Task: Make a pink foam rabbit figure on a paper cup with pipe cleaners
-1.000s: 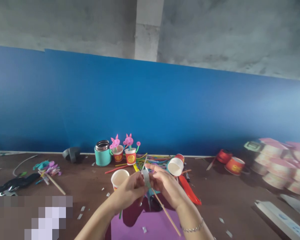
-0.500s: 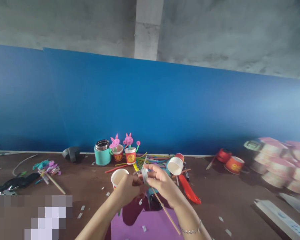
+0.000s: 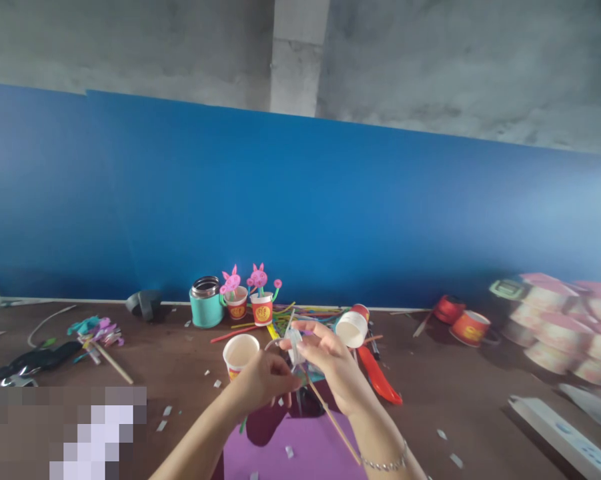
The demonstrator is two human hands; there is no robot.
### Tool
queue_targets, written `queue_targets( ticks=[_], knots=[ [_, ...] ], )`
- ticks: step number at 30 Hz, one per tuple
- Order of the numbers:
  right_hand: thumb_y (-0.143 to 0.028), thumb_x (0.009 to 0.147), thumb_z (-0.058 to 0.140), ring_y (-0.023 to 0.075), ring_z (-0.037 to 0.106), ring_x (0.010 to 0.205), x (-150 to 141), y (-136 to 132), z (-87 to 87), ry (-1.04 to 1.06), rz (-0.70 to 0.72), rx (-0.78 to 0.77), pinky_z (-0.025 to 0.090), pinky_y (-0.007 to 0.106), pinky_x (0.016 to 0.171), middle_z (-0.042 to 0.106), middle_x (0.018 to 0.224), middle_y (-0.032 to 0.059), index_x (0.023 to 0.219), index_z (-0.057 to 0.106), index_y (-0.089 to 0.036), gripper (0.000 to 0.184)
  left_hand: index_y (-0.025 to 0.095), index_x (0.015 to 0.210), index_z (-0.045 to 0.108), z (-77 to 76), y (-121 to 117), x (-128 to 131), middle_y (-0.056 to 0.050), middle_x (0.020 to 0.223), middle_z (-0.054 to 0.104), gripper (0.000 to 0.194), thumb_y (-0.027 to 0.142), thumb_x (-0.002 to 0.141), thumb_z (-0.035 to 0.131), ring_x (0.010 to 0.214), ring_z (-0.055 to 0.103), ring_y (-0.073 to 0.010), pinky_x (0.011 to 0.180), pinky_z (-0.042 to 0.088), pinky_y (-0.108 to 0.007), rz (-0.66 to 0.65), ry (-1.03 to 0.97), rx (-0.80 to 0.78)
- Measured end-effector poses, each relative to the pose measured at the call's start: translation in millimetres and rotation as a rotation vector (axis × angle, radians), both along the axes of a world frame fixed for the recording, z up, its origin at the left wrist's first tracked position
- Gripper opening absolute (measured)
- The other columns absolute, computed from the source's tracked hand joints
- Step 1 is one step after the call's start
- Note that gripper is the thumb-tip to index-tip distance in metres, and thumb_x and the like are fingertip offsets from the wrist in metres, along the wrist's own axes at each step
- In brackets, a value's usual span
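My right hand (image 3: 325,350) is closed on a small whitish, see-through piece (image 3: 294,347), with a thin pale tip sticking up above it. A thin wooden stick (image 3: 335,423) slants down from beneath these fingers toward my wrist. Just left of it, my left hand (image 3: 270,377) is closed, fingertips pinched together. A green strip, perhaps a pipe cleaner (image 3: 243,425), pokes out below that hand; its fingers hide what they grip. A white paper cup (image 3: 241,351) stands behind my left hand. Under both hands lie a purple sheet (image 3: 280,453) and a dark-handled tool (image 3: 310,403), partly covered.
Two red-and-white cups (image 3: 263,311) with pink pig figures stand beside a teal jar (image 3: 206,303). Colourful pipe cleaners (image 3: 305,312), a tipped cup (image 3: 353,329) and a red tool (image 3: 379,375) lie behind. To the right are stacked cups (image 3: 560,333) and a power strip (image 3: 565,433).
My left fingers have moved slightly down, away from the whitish piece, which now shows more fully. My right hand still holds that piece.
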State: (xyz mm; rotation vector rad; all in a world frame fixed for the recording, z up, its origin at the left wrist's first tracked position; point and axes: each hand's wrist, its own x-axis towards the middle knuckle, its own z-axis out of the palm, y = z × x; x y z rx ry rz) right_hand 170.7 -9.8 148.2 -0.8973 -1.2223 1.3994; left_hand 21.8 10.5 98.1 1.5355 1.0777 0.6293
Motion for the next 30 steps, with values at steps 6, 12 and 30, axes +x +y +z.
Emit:
queue_targets(
  ticks=[6, 12, 30],
  knots=[
    [-0.038, 0.073, 0.071, 0.0183, 0.065, 0.077, 3.3, -2.5, 2.2, -0.031, 0.072, 0.027, 0.045, 0.031, 0.07, 0.072, 0.088, 0.0067, 0.11, 0.054, -0.018, 0.045, 0.016, 0.062, 0.055, 1.3, 2.8, 2.5, 0.002, 0.047, 0.059, 0.027, 0.041, 0.068, 0.063, 0.036, 0.043, -0.0071, 0.037, 0.028, -0.018, 0.044, -0.032, 0.008],
    [-0.037, 0.08, 0.063, 0.0171, 0.062, 0.076, 4.5, -7.7, 4.5, -0.193, 0.108, 0.1, 0.045, 0.03, 0.068, 0.07, 0.083, 0.0047, 0.115, 0.05, -0.018, 0.042, 0.015, 0.062, 0.057, 11.0, 3.3, -4.8, 0.003, 0.049, 0.055, 0.032, 0.046, 0.069, 0.064, 0.036, 0.037, -0.0042, 0.036, 0.022, -0.016, 0.093, -0.143, 0.013],
    [-0.014, 0.078, 0.056, 0.0131, 0.059, 0.067, 18.0, -11.6, 9.0, -0.504, 0.103, 0.242, 0.045, 0.023, 0.062, 0.065, 0.084, -0.0003, 0.109, 0.06, -0.021, 0.033, 0.014, 0.069, 0.059, 27.5, -3.8, -7.8, 0.002, 0.049, 0.054, 0.029, 0.043, 0.071, 0.062, 0.04, 0.046, -0.0087, 0.04, 0.035, -0.02, 0.231, -0.502, -0.115]
  ],
)
